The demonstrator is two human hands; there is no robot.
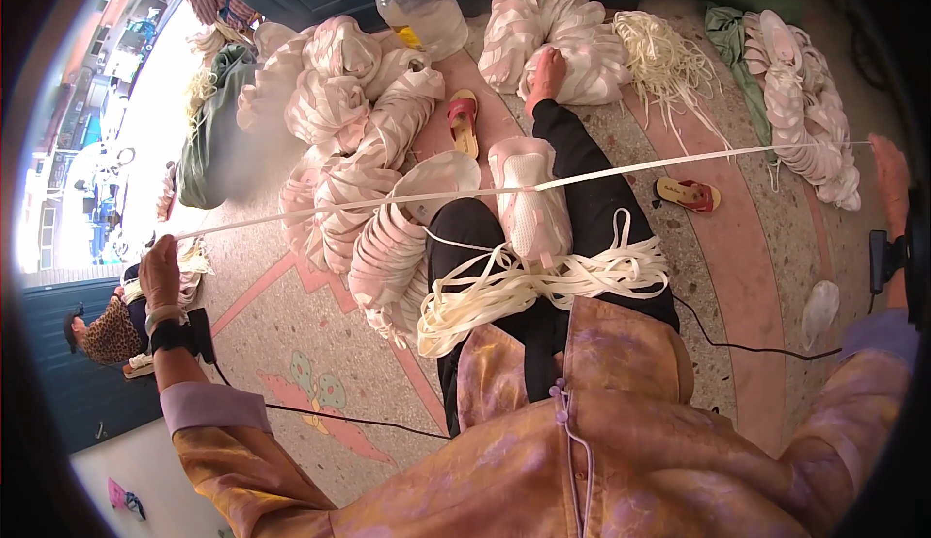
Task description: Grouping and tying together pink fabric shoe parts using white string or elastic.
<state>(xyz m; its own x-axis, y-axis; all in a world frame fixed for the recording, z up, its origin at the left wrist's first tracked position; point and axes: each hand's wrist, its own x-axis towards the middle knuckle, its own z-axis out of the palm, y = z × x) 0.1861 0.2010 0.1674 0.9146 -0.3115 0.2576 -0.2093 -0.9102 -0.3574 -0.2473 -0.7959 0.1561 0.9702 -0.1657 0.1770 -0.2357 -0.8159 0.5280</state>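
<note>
A long cream shoelace point(669, 161) is pulled taut across the view, crossing a white-pink mesh shoe upper point(531, 210) between my thighs. At far left, my left hand point(160, 274) is closed on one end of the lace. Out at the far right, my right hand point(888, 174) grips the other end; the picture's dark rim partly cuts it off. Whether the lace passes through the upper's eyelets or only over it is too small to tell. Loose bunches of cream laces point(465, 310) lie across my lap, below the upper.
Stacked shoe uppers point(335, 101) are heaped left of my legs, with another coil of uppers point(572, 33) by my bare foot. Around them are a clear plastic jug point(419, 9), a lace pile point(664, 48), a red sandal point(463, 123) and a dark cable point(737, 346). Other people sit at left.
</note>
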